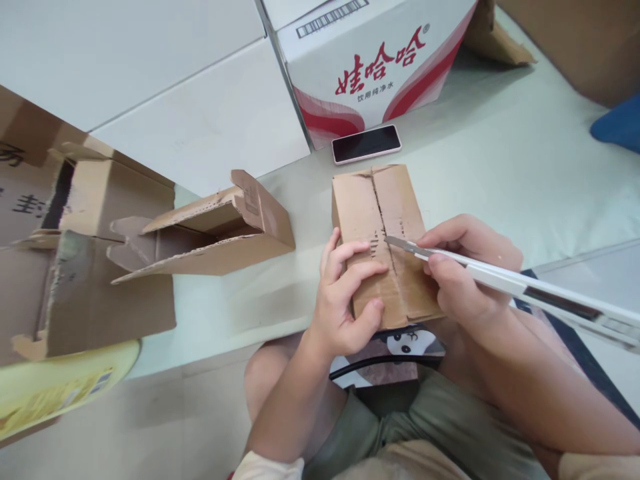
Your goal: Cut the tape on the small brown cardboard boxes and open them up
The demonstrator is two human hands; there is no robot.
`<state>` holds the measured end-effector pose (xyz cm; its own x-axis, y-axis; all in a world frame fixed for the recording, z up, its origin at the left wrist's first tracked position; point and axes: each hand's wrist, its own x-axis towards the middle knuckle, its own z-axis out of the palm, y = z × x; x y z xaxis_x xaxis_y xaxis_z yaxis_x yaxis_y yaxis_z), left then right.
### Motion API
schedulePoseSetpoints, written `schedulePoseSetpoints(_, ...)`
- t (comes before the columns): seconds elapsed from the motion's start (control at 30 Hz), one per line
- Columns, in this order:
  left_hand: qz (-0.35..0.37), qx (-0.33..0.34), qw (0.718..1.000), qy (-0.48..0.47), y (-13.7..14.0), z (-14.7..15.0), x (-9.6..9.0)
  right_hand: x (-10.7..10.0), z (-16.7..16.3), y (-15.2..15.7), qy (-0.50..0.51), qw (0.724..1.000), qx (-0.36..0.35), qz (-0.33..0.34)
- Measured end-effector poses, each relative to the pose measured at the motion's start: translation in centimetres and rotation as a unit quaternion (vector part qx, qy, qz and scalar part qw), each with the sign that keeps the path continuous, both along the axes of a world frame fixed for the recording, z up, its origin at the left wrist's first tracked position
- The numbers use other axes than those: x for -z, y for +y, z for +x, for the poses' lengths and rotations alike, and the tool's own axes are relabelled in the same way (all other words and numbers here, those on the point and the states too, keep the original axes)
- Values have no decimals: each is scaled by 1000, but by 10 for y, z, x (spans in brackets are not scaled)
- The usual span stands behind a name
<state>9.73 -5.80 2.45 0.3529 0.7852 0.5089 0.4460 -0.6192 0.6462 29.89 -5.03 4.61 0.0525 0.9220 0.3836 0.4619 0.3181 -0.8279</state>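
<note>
A small brown cardboard box (355,200) sits at the table's near edge, its top split by a lengthwise seam partly torn open. My left hand (345,293) grips its near left side, with the fingers spread over the top and the thumb on the near end. In my right hand (465,273) is a white utility knife (505,280), pinched near its front end. The extended blade (403,244) lies along the top of the box, its tip at the seam. Whether the tip has gone into the cardboard I cannot tell.
Behind the box lies a phone (367,144), in front of a white and red carton (370,73). An opened cardboard box (270,220) lies to the left, beside larger brown cartons (115,287). A yellow item (75,387) is at the lower left. Blue fabric (620,125) shows at far right.
</note>
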Motion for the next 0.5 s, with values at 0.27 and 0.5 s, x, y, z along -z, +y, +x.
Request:
schedulePoseSetpoints(0.27,1,9,1000,-22,0,1,1,4,1,0,22,1000,3,19)
schedulePoseSetpoints(0.5,-8,9,1000,-17,0,0,0,5,0,0,38,999,3,17)
